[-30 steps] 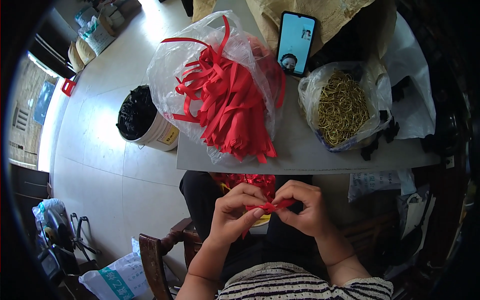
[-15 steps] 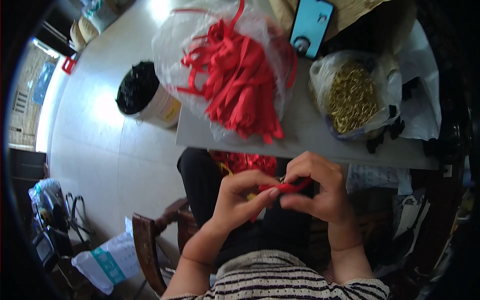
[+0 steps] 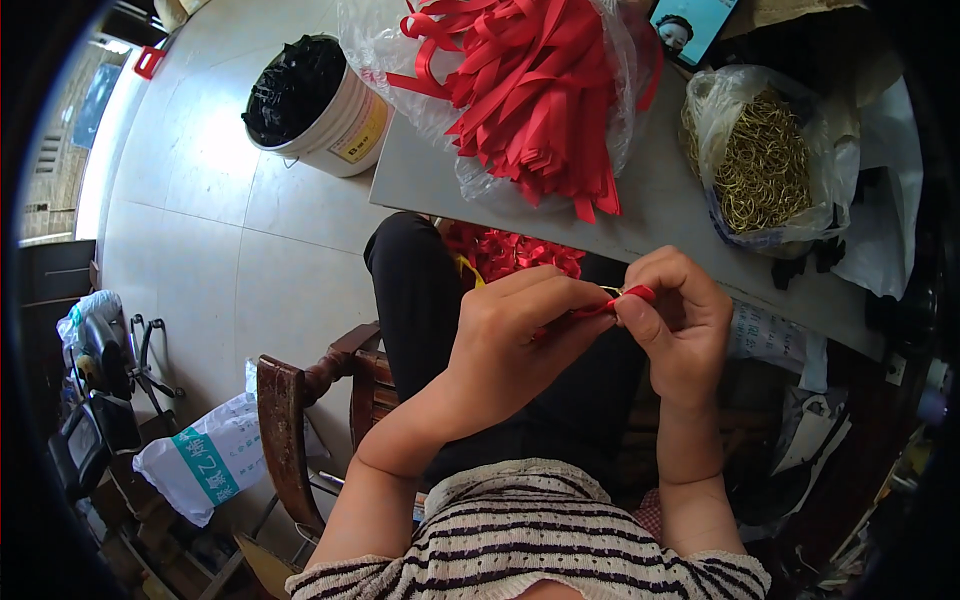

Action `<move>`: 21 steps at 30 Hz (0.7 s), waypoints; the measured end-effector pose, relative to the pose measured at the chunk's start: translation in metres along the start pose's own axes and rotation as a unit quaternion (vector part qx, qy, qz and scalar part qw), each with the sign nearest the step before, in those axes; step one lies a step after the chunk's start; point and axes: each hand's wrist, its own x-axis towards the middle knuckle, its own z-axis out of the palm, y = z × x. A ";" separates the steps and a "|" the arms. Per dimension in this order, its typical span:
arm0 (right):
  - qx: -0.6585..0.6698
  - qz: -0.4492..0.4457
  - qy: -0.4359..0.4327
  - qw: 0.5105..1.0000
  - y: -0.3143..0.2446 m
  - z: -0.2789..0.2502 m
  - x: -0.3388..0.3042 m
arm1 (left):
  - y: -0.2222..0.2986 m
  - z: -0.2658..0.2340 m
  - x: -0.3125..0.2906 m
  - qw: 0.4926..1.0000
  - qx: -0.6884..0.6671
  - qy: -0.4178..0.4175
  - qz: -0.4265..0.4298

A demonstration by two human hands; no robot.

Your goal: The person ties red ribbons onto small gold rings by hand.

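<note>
My left hand (image 3: 520, 340) and my right hand (image 3: 682, 325) meet above my lap, just in front of the table edge. Both pinch one short piece of red ribbon (image 3: 640, 293), folded or twisted between the fingertips. A thin gold-coloured metal piece (image 3: 611, 291) shows beside the ribbon; its exact shape is partly hidden by my fingers. Under my hands, a heap of red ribbon pieces (image 3: 520, 255) lies by my knees, with a bit of yellow at its left side. On the table a pile of cut red ribbons (image 3: 540, 95) rests on clear plastic.
An opened plastic bag of gold-coloured metal rings or hooks (image 3: 765, 165) sits right on the table (image 3: 420, 170), near a lit phone (image 3: 690, 28). A white bucket (image 3: 345, 130) lined with black plastic stands on the floor. Left are a wooden chair (image 3: 285, 430) and a white package (image 3: 205, 465).
My head view has shifted, so the table things sit higher and further right. My right fingers have closed in on the ribbon's end, and my left hand has turned more over it.
</note>
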 end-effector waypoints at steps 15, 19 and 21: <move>0.095 0.106 -0.033 0.989 -0.008 -0.009 0.000 | -0.004 -0.018 0.002 0.936 -0.293 -0.096 -0.171; 0.038 0.045 -0.056 0.997 -0.002 -0.012 0.000 | -0.004 -0.018 0.005 0.942 -0.272 -0.121 -0.158; 0.055 0.059 -0.042 0.996 -0.003 -0.009 -0.003 | -0.003 -0.018 0.005 0.936 -0.282 -0.124 -0.170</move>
